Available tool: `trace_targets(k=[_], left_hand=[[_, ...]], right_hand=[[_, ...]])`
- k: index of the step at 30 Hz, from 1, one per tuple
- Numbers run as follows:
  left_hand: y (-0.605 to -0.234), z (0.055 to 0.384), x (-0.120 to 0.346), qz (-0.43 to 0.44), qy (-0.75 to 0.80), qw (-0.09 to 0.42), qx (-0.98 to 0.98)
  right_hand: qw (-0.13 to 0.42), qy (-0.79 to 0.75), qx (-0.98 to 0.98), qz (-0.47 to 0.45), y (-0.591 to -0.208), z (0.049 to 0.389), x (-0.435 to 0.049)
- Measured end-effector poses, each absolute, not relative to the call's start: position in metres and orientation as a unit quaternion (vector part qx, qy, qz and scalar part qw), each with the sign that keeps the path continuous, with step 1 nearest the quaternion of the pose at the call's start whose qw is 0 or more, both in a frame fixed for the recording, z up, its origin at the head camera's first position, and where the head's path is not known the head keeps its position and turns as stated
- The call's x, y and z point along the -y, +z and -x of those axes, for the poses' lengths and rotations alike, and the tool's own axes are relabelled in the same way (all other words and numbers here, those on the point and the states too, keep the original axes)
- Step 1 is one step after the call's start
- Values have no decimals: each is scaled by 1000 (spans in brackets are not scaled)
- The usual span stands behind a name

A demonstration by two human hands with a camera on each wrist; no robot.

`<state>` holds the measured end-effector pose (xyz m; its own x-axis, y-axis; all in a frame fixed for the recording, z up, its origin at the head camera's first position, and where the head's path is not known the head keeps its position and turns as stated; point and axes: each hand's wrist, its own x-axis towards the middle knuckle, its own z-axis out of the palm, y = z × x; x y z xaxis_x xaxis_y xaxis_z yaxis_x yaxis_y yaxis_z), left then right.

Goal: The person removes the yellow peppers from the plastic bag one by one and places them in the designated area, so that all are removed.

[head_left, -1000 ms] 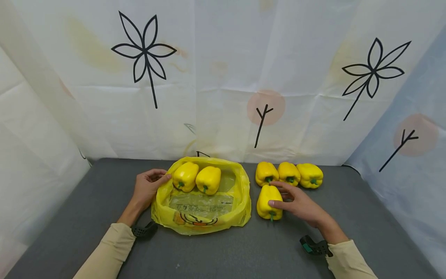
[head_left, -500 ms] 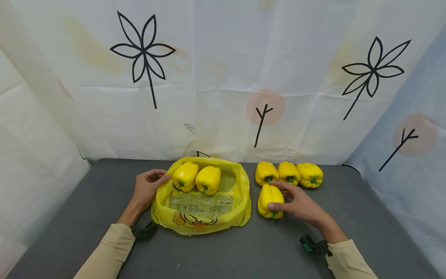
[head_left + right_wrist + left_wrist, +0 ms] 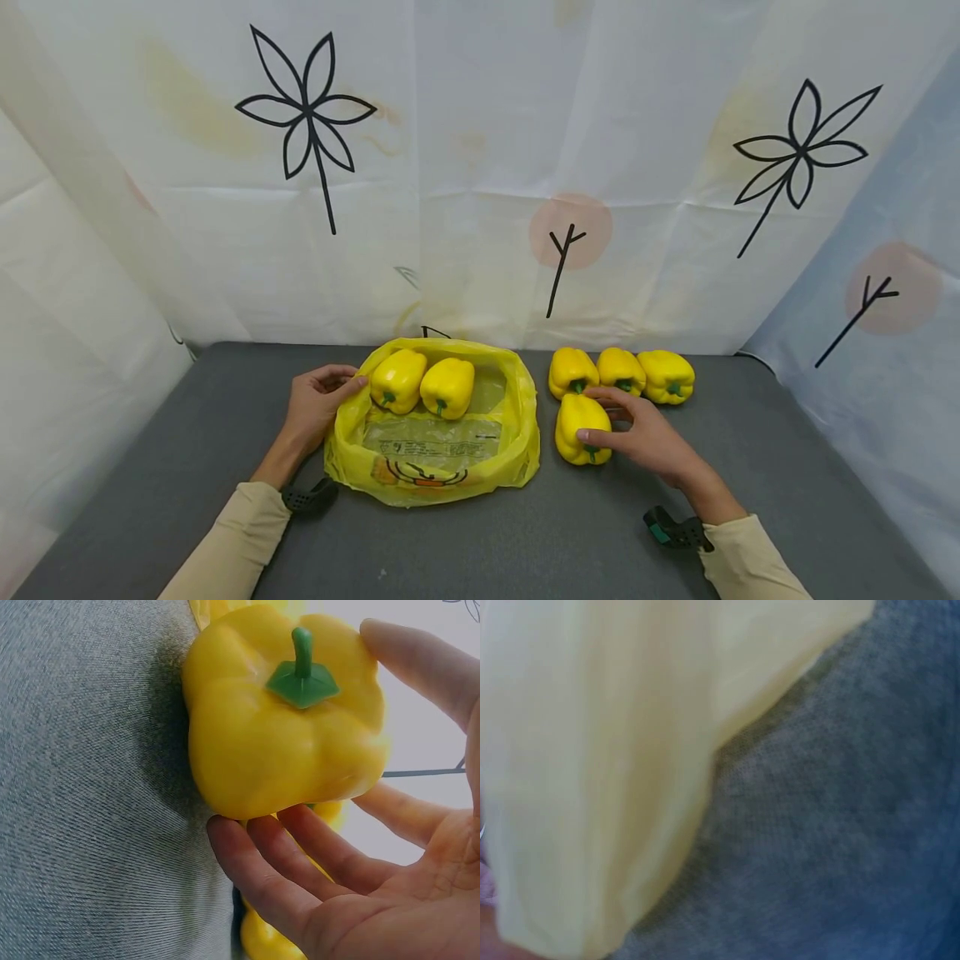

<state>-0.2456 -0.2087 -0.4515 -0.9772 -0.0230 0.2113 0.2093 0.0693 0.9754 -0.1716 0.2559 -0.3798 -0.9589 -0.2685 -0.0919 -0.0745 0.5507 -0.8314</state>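
Observation:
A yellow plastic bag (image 3: 420, 479) stands with its mouth wide on the dark table, and two yellow bell peppers (image 3: 447, 388) lie in its far left part. My left hand (image 3: 317, 404) pinches the bag's left rim between thumb and fingers. To the right of the bag, my right hand (image 3: 637, 433) holds another yellow bell pepper (image 3: 579, 429) with thumb and fingers round it. In the right wrist view this pepper's green stem (image 3: 302, 664) faces the camera, and the fingers (image 3: 262, 877) curve along its side. Yellow plastic (image 3: 592, 772) fills much of the left wrist view.
Three more yellow bell peppers (image 3: 621, 372) lie in a row behind the right hand, near the back edge of the dark grey table (image 3: 480, 550). A white patterned cloth (image 3: 480, 167) hangs close behind the table and along both sides.
The bell pepper at my right hand has turned slightly, its stem end swinging to the right, and shifted a little toward the back. My left hand and the bag stay as they were.

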Motion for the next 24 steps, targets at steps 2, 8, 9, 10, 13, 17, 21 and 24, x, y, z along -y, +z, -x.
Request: trace_targets(k=[2, 8, 9, 10, 13, 17, 21, 24], left_hand=[[-451, 245, 209, 64, -678, 85, 728], [-452, 246, 209, 63, -676, 86, 730], [-452, 246, 209, 63, -676, 86, 729], [-452, 246, 209, 63, -676, 85, 729], [-452, 246, 209, 65, -677, 85, 728], [-452, 246, 209, 66, -680, 86, 725], [-452, 245, 209, 66, -681, 87, 724], [-452, 246, 209, 66, -681, 86, 724]], right_hand=[[103, -463, -875, 95, -379, 171, -256], [95, -458, -880, 85, -379, 171, -255], [95, -459, -879, 84, -379, 171, -255], [95, -460, -879, 83, -380, 171, -255], [96, -461, -878, 81, -380, 171, -255], [100, -458, -880, 77, -379, 171, -255], [106, -453, -882, 77, -379, 171, -255], [108, -450, -883, 80, -378, 171, -255]])
